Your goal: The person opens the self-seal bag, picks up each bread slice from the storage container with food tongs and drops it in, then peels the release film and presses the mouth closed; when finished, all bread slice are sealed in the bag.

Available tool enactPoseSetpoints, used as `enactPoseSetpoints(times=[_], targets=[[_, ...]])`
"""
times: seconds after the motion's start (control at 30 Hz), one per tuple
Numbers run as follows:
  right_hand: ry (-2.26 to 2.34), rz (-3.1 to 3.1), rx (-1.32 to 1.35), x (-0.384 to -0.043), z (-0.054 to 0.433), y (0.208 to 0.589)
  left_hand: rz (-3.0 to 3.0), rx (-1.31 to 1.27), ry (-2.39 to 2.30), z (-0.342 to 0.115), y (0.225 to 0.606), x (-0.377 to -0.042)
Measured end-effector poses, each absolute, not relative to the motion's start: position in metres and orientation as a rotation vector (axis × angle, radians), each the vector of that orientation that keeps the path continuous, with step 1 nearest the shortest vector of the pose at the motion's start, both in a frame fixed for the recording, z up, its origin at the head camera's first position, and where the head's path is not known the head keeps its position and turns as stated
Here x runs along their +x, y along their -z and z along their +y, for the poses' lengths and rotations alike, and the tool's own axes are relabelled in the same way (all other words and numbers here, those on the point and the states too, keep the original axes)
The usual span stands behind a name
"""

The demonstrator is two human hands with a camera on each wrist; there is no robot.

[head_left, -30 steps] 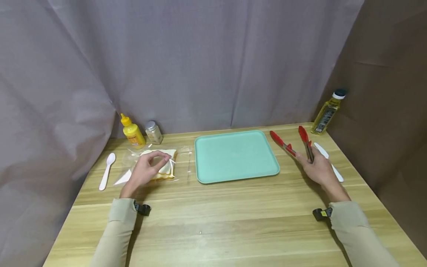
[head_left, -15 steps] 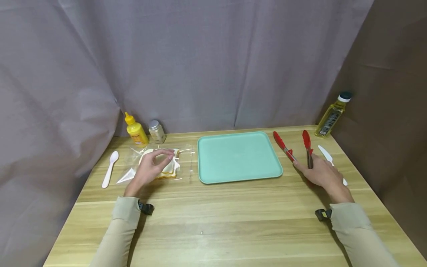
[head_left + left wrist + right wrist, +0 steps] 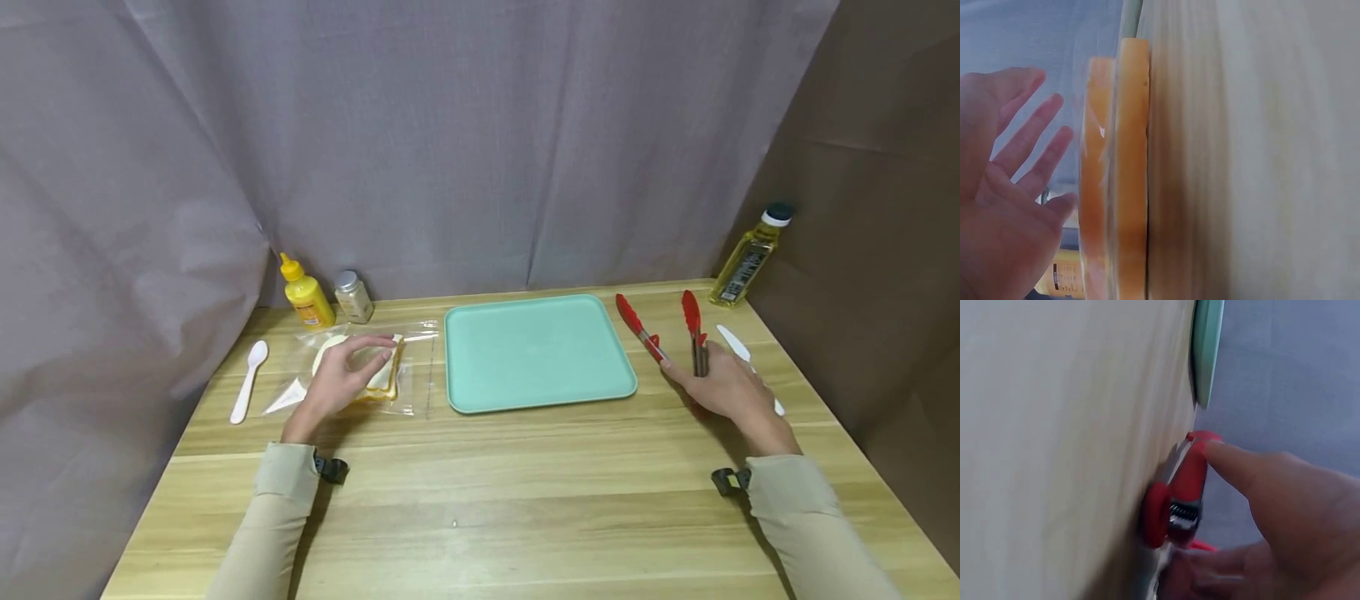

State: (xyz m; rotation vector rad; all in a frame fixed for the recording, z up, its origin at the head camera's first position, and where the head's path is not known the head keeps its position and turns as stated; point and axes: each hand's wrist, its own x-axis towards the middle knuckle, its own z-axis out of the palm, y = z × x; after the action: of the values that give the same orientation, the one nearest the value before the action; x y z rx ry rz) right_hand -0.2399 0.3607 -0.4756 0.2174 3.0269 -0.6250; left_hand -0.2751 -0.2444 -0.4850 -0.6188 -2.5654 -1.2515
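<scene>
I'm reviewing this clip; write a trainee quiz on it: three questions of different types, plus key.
1. True or false: in the head view, the flat mint-green rectangular tray lies between the left hand and the right hand.
2. Which item does the right hand hold? A) white plastic knife B) long metal tongs with red tips C) white plastic spoon
3. Fill in: the square white bread slices with brown crusts lie beneath the ____ hand.

Key: 1. True; 2. B; 3. left
</scene>
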Motion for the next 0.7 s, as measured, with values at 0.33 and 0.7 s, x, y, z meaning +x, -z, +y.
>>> enactPoseSetpoints(times=[0.33,0.7], targets=[[1.019,3.381,0.048,-0.256,0.284,0.455,-2.561,-0.608,1.119,-0.226,0.474,-0.292],[1.22,3.126,-0.62,-0.302,0.144,0.466,-2.777,-0.468,0.81,-0.185,0.474,-0.332]])
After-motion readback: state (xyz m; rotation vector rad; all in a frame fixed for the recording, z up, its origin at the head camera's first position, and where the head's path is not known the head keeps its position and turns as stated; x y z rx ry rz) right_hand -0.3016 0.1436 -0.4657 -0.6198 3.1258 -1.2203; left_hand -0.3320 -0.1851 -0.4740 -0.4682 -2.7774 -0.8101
